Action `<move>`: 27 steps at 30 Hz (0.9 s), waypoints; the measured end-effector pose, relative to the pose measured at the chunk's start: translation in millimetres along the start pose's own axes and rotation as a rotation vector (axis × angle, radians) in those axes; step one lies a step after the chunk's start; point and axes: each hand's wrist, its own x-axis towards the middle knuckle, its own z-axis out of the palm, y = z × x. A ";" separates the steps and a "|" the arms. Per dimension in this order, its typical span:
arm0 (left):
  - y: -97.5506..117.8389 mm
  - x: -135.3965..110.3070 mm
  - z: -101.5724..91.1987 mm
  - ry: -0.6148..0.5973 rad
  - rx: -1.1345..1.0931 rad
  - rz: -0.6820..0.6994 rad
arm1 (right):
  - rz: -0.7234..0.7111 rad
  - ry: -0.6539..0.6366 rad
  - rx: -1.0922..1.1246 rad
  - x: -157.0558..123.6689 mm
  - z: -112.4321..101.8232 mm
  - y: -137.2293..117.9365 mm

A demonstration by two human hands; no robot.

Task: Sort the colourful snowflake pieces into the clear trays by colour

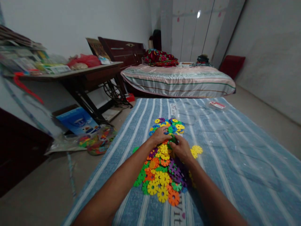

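Note:
A heap of notched plastic snowflake discs in yellow, orange, green and purple (pixel 162 179) lies on the blue-striped cloth (pixel 127 147). Beyond my hands is a smaller group of discs, mostly blue and yellow (pixel 180 127). My left hand (pixel 160 136) is over the far part of the heap, its thumb and fingers closed at a green disc (pixel 173 138). From the other side, my right hand (pixel 181 148) pinches the same green disc. Fingers partly hide it, and whether it is joined to another disc is unclear. Two yellow discs (pixel 197 150) lie beside my right wrist.
Clear plastic packaging (pixel 216 125) with a red-and-white label (pixel 216 105) lies on the cloth at the right. A cluttered sewing-machine table (pixel 89 69) stands at the left, with bagged colourful pieces (pixel 100 139) on the floor below. A bed (pixel 178 82) is behind.

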 end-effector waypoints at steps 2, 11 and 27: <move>7.5 -2.0 3.7 -0.056 -0.059 0.034 | -0.008 0.007 0.142 -6.3 -4.3 2.2; 14.8 -104.4 -59.2 -0.218 0.543 0.151 | -0.113 -0.158 -0.073 -87.7 -74.7 30.7; -41.5 -156.6 -37.9 -0.088 0.865 0.388 | -0.404 -0.282 -0.557 -98.6 -34.7 8.6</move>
